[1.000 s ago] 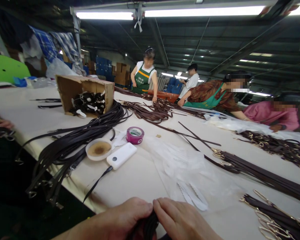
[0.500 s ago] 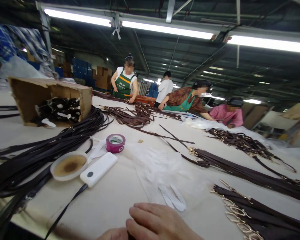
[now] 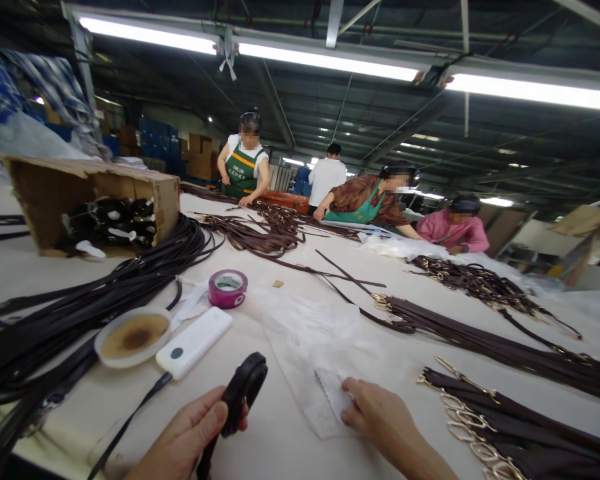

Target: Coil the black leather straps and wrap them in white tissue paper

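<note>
**Coiled strap in one hand, plastic sleeve under the other**

Low in the frame, left of centre, the left hand has its fingers closed around a dark strap rolled into a loop, which stands above the thumb while a tail hangs below the palm. The strap looks light and limp along its length but springy when coiled, so it would likely uncurl if the grip loosened; the sound place to hold it is across the overlapped turns, as the hand does now. Its surface looks smooth, perhaps a little slick.

At lower centre the right hand lies flat with fingertips pressed on a white serrated slip inside a clear plastic sleeve spread on the table. The fingers are extended, gripping nothing. The film looks thin, light and slippery, likely to slide or wrinkle unless pinned; an edge or corner is the place to pinch it.

Just left of the strap sit a white power bank with a cable running toward the near table edge, a shallow dish and a pink tape roll. A bundle of black straps sweeps across the left half toward a cardboard box at upper left. Brown straps with metal buckles crowd the lower right. Bare table lies between the hands and around the sleeve. Co-workers stand at the far side.
</note>
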`<state>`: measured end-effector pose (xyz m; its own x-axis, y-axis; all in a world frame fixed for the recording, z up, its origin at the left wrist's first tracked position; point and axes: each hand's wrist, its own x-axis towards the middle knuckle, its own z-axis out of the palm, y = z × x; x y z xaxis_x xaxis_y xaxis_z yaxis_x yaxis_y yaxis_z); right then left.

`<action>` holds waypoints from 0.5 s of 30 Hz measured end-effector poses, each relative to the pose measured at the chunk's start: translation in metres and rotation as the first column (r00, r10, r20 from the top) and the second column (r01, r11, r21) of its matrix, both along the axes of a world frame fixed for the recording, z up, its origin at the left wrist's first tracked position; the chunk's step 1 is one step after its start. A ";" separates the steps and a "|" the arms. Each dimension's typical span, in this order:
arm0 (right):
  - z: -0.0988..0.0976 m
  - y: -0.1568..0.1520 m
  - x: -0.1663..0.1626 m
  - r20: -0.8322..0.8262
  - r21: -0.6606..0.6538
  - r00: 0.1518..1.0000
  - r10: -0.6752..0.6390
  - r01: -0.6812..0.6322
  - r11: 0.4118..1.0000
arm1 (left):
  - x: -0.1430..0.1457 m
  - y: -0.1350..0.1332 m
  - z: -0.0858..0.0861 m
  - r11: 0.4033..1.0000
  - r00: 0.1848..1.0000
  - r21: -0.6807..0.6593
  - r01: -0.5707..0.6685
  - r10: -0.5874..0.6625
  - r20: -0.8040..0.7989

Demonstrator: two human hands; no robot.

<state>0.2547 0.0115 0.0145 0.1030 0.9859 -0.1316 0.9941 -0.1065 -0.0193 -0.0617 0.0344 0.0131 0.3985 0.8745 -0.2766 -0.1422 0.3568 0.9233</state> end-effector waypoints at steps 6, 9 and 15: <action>-0.005 -0.002 0.012 -0.153 0.093 0.988 0.030 -0.016 0.996 | 0.017 0.007 -0.003 0.999 0.988 0.048 0.007 -0.015 0.152; -0.003 -0.006 0.018 -0.539 0.147 0.841 0.044 0.043 0.988 | 0.020 0.010 -0.001 0.999 0.984 0.009 -0.033 0.030 0.174; 0.021 -0.023 0.020 -0.907 -0.028 0.412 -0.084 0.139 0.990 | 0.023 0.013 0.002 0.997 0.980 -0.057 -0.049 0.059 0.190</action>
<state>0.2743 -0.0111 0.0354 0.0614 0.9823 -0.1767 0.3778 -0.1867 -0.9069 -0.0387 0.0471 0.0154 0.4008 0.8827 -0.2453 -0.3352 0.3904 0.8575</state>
